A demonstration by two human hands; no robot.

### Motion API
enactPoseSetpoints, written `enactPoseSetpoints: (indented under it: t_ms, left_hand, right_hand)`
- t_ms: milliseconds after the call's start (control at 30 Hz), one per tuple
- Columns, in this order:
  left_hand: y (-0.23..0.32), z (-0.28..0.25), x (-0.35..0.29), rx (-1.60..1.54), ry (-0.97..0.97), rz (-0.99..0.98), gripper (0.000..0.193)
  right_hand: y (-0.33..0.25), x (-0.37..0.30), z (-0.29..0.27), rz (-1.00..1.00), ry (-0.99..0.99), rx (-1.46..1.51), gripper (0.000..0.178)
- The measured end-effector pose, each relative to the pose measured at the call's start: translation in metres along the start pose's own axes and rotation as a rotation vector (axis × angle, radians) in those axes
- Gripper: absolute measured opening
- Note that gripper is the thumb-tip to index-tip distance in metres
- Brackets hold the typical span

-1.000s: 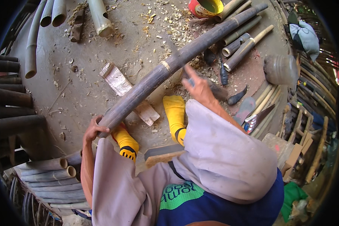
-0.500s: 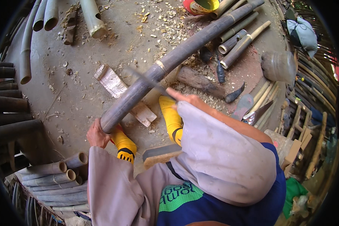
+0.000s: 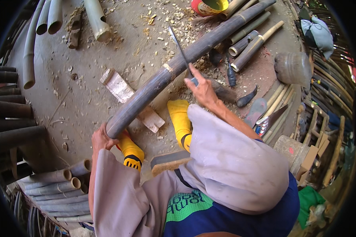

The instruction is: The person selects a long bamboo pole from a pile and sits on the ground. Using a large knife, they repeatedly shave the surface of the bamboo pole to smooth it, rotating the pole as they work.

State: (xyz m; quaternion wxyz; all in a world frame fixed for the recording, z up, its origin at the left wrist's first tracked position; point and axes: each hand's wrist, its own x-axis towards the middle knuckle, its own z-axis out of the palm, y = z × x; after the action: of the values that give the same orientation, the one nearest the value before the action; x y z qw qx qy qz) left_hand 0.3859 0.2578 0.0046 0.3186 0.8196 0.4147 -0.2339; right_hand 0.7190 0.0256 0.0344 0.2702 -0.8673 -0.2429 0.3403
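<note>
A long dark bamboo pole point(image 3: 144, 94) slants from my lower left to the upper right, with a pale ring scraped at one joint. My left hand point(image 3: 103, 138) is closed round its near end. My right hand point(image 3: 204, 91), just right of the pole, grips a long-bladed knife point(image 3: 176, 40). Its narrow blade crosses the pole slightly beyond the pale ring and points up and left; I cannot tell whether it touches. Under the near part of the pole lies a split piece of wood point(image 3: 118, 87). My feet in yellow socks point(image 3: 180, 118) are beside it.
Wood chips and shavings litter the ground. Cut bamboo lengths point(image 3: 55, 189) are stacked at lower left, with more at upper left. A log point(image 3: 224, 91), a curved dark sheath-like piece point(image 3: 247, 97), short bamboo pieces point(image 3: 251, 53) and a plastic container point(image 3: 292, 70) lie to the right.
The knife has swung from lying low across the pole near the joint to a steeper angle farther up it. My right hand has moved up and right; the left keeps its hold.
</note>
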Motion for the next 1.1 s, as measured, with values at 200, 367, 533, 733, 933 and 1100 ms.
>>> enactPoseSetpoints:
  t_ms: [200, 367, 533, 733, 933, 1100]
  left_hand:
    - [-0.009, -0.003, 0.006, -0.129, -0.062, 0.009, 0.073]
    - [-0.016, 0.001, 0.013, -0.123, -0.064, 0.036, 0.072]
    - [-0.027, 0.003, 0.02, -0.023, -0.047, 0.189, 0.073]
    - [-0.031, -0.008, 0.026, -0.276, -0.262, 0.084, 0.076]
    - [-0.028, -0.009, 0.024, -0.322, -0.201, 0.061, 0.074]
    - [-0.051, 0.002, 0.039, -0.486, -0.298, 0.119, 0.074]
  right_hand:
    - [0.037, -0.011, 0.013, -0.519, -0.039, -0.308, 0.066]
    - [0.033, -0.004, 0.02, -0.572, 0.029, -0.085, 0.066]
    - [0.041, -0.01, 0.015, -0.499, -0.107, -0.311, 0.064]
    - [0.001, -0.035, 0.019, -0.334, -0.414, -0.38, 0.069]
    - [0.01, 0.001, 0.011, 0.046, 0.007, 0.148, 0.065]
    - [0.027, -0.038, 0.027, -0.623, -0.151, -0.362, 0.067]
